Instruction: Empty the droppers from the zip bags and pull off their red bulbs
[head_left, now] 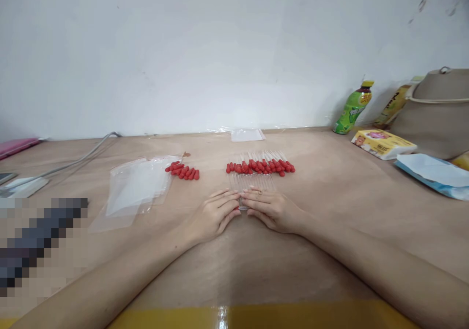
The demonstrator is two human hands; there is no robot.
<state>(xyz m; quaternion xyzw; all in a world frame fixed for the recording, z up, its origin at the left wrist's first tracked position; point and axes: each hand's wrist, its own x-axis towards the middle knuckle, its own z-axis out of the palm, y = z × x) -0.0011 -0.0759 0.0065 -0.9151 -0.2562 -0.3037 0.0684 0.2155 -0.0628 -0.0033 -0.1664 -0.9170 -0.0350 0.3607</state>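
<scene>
My left hand (220, 210) and my right hand (270, 208) meet in the middle of the table, fingertips almost touching. Both have fingers and thumbs closed around the near part of a row of thin clear tubes (252, 181). A speck of red shows by my left fingertips; what else lies under the fingers is hidden. Just beyond, a row of droppers with red rubber bulbs (262, 166) lies side by side, their clear stems pointing away. To the left is a small pile of loose red bulbs (183, 171), beside overlapping clear plastic bags (137, 187).
A white packet (247, 135) lies by the wall. At the right are a green drink bottle (353, 108), a yellow tissue pack (383, 143), a blue-and-white packet (434, 172) and a beige bag (432, 119). A grey cable (80, 159) runs across the left.
</scene>
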